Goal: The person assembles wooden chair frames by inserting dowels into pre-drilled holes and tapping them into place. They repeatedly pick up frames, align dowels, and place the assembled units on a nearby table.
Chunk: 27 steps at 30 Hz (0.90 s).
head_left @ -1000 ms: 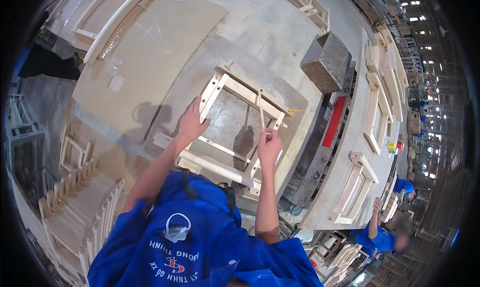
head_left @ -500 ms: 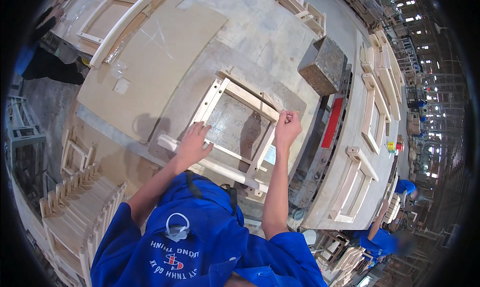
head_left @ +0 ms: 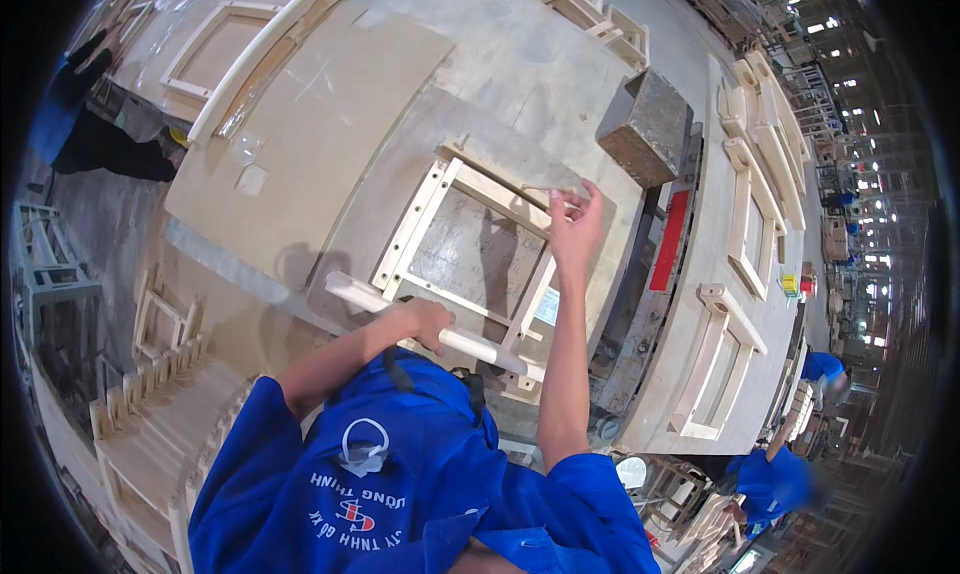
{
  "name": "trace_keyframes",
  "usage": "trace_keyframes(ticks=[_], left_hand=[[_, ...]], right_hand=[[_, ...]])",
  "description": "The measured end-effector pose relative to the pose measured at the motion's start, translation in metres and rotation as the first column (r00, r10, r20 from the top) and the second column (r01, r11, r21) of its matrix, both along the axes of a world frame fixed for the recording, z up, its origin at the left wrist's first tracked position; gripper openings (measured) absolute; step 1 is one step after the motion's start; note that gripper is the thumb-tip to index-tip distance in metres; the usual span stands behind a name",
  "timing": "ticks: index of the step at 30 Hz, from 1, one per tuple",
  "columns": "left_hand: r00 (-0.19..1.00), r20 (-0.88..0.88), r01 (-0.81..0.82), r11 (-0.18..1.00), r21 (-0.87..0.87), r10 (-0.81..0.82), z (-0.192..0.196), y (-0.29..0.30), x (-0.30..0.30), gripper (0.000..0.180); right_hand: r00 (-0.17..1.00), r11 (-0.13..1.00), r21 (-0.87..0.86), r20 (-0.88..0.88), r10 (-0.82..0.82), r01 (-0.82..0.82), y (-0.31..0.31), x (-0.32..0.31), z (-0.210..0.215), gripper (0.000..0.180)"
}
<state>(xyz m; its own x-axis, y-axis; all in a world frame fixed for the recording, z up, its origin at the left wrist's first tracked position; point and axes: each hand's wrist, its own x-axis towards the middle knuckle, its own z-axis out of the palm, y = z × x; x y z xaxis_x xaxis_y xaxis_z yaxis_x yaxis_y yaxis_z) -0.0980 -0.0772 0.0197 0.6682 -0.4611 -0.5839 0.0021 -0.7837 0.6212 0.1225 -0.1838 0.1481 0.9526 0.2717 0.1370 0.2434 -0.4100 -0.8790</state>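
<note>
A pale wooden frame with dark round holes along its left bar lies on a grey board in front of me. Along its near side runs a rounded wooden rail. My left hand is closed around this rail, near its middle, with the fingertips partly hidden. Above the frame's far right corner is my right hand, its thumb and forefinger apart. A thin, light-coloured piece shows beside the thumb; whether the hand touches it cannot be made out.
A rusty metal box stands at the bench's far right, near a red strip. More wooden frames lie on the right-hand table. Stacked wooden parts sit at lower left. Other people work at far left and lower right.
My left hand has moved from the frame's near left corner down to the near rail and closed on it. My right hand has risen slightly and its fingers have parted.
</note>
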Motion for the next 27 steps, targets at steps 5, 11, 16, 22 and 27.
trace_keyframes(ticks=[5, 11, 16, 22, 27], left_hand=[[1.000, -0.011, 0.023, 0.999, 0.032, -0.022, -0.003, -0.017, 0.014, 0.054], [0.986, 0.161, -0.046, 0.997, 0.066, 0.035, 0.017, -0.023, -0.001, 0.030], [0.982, 0.187, -0.011, 0.996, 0.084, -0.005, 0.036, -0.021, -0.003, 0.022], [0.968, 0.250, -0.009, 0.999, 0.041, -0.002, 0.043, -0.021, -0.001, 0.019], [0.970, 0.239, 0.015, 0.994, 0.109, -0.040, 0.031, -0.030, 0.001, 0.024]], right_hand=[[0.997, 0.985, 0.170, -0.059, 0.055, -0.044, 0.000, -0.003, 0.002, 0.053], [0.986, 0.990, 0.137, -0.166, -0.007, 0.030, -0.050, -0.019, -0.032, 0.045], [0.987, 0.986, 0.112, -0.116, -0.112, 0.125, -0.102, -0.051, -0.024, 0.035], [0.954, 0.954, 0.092, -0.116, -0.275, 0.286, -0.136, -0.072, -0.006, 0.029], [0.940, 0.943, 0.068, -0.127, -0.316, 0.326, -0.133, -0.077, -0.007, 0.026]])
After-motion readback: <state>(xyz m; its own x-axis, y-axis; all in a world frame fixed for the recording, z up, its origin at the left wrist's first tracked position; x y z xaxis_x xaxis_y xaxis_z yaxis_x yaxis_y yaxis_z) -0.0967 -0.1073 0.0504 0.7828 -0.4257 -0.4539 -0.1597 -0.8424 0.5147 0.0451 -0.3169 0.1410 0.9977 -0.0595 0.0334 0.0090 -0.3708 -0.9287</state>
